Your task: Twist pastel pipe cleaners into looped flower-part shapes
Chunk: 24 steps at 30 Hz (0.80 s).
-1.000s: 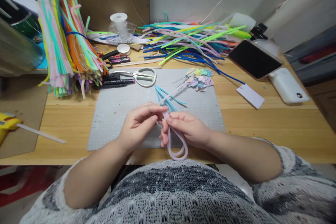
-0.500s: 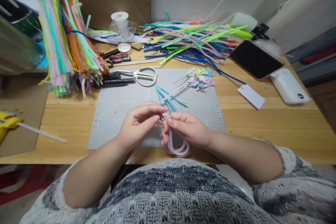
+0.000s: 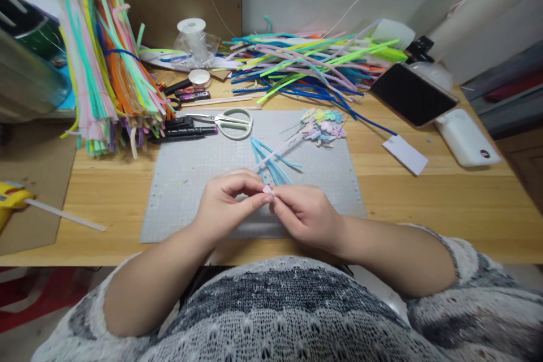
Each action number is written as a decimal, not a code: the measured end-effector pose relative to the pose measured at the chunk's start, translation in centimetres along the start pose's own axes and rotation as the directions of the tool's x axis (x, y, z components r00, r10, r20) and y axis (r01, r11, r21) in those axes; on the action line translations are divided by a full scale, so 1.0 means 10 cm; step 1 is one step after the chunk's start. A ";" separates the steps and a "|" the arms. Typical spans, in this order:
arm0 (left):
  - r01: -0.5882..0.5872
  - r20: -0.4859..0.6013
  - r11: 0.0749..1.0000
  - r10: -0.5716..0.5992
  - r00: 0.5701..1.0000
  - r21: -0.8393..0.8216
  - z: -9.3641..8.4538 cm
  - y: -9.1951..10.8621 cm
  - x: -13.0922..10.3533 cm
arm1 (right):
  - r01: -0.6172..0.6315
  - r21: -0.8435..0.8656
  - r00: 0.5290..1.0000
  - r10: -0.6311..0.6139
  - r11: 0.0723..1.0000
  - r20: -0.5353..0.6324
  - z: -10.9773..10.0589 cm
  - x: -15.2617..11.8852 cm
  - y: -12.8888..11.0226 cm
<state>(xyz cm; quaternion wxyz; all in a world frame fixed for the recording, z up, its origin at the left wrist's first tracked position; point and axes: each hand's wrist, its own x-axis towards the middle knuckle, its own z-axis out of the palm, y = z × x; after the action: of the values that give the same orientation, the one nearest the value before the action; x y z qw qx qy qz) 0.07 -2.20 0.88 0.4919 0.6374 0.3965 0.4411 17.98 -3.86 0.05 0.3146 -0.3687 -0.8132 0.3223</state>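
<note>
Both your hands meet at the fingertips, left hand (image 3: 231,198) and right hand (image 3: 311,215) each pinched closed on a small pale pink piece (image 3: 268,189), held between them over the near part of the grey mat (image 3: 182,181). Just beyond your fingers, light blue stems (image 3: 271,161) lie on the mat. Farther out you have the scissors (image 3: 234,124) to the left and pastel flower shapes (image 3: 326,124) to the right, with a heap of coloured stems (image 3: 309,62) behind them.
</note>
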 end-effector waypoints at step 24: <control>0.140 0.116 0.889 -0.098 0.988 -0.435 -0.03 -0.05 -0.05 | -0.502 0.853 0.840 0.318 0.144 0.440 0.02 0.08 -0.04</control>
<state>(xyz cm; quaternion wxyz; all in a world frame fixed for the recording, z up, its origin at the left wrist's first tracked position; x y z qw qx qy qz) -0.36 -2.47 0.37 0.6674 0.5028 0.3016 0.4592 17.28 -3.46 0.47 0.3054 -0.2866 -0.3441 0.8404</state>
